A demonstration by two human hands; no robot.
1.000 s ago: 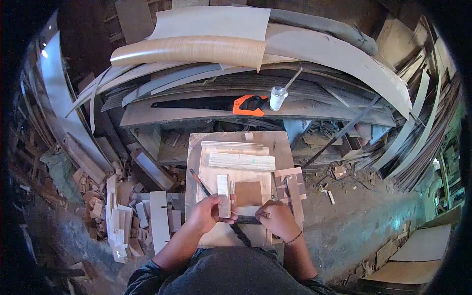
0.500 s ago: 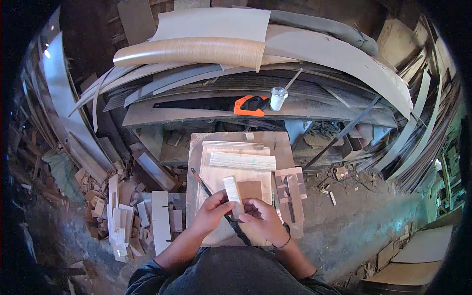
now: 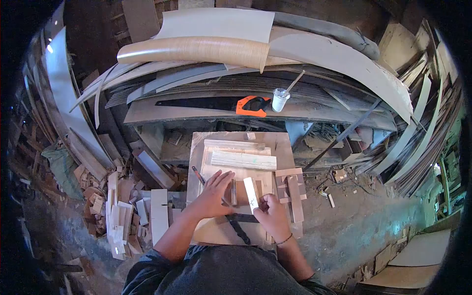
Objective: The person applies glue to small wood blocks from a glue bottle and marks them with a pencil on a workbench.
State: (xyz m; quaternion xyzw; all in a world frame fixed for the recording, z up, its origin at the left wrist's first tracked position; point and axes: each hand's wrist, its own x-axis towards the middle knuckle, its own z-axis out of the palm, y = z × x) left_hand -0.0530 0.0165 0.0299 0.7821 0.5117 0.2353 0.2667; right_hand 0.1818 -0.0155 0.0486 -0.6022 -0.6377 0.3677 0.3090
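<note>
My right hand [image 3: 272, 214] grips the lower end of a short pale wood strip [image 3: 250, 193], which points up and away and has small dark marks. My left hand [image 3: 215, 195] lies with spread fingers over the work board [image 3: 286, 142], beside a small dark-edged piece [image 3: 233, 191]. Partly under that hand is a dark pencil-like tool [image 3: 198, 175]. Beyond the hands lie light wood strips [image 3: 243, 160]. A brown strip [image 3: 295, 198] rests on a flat piece at the board's right edge. Near my body is a black strap-like item [image 3: 238, 230].
Behind the board, a shelf holds an orange-handled saw [image 3: 251, 105] and a white cup [image 3: 280, 100] with a stick in it. Wood offcuts [image 3: 120, 216] are piled at the left. Long curved sheets [image 3: 339, 56] stretch across the back.
My left hand has let go of the pale strip and moved up and left, fingers spreading. My right hand has shifted right with the strip. The small dark-edged piece now shows between them.
</note>
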